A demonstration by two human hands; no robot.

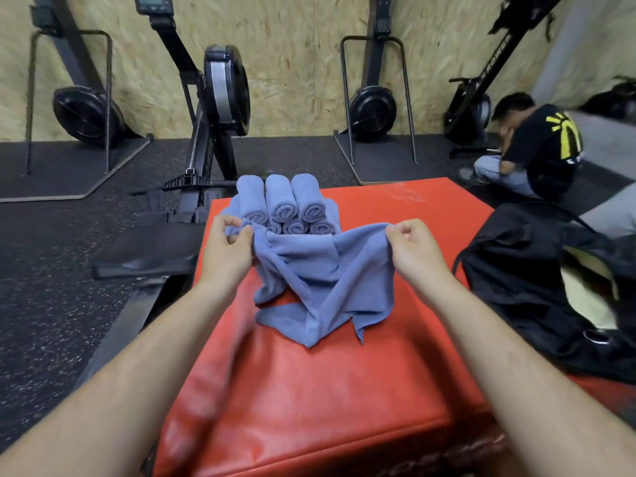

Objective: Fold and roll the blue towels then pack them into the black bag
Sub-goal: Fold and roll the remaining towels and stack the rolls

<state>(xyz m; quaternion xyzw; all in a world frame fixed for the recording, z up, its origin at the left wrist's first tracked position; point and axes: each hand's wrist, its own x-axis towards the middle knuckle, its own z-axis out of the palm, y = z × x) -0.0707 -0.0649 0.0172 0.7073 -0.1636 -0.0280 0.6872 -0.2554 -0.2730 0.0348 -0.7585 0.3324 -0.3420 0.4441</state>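
Observation:
A loose blue towel (323,280) hangs crumpled between my hands above a red padded box (309,390), its lower folds resting on the pad. My left hand (227,249) pinches its upper left corner and my right hand (413,249) pinches its upper right corner. Behind the towel, several rolled blue towels (285,204) lie stacked at the far end of the box, their spiral ends facing me. The black bag (537,287) sits open at the right, partly on the box's right edge.
Rowing machines (220,98) stand along the wooden wall on the black rubber floor. A person in a black shirt (537,146) crouches at the far right behind the bag. A black rail and seat (148,256) lie to the left of the box.

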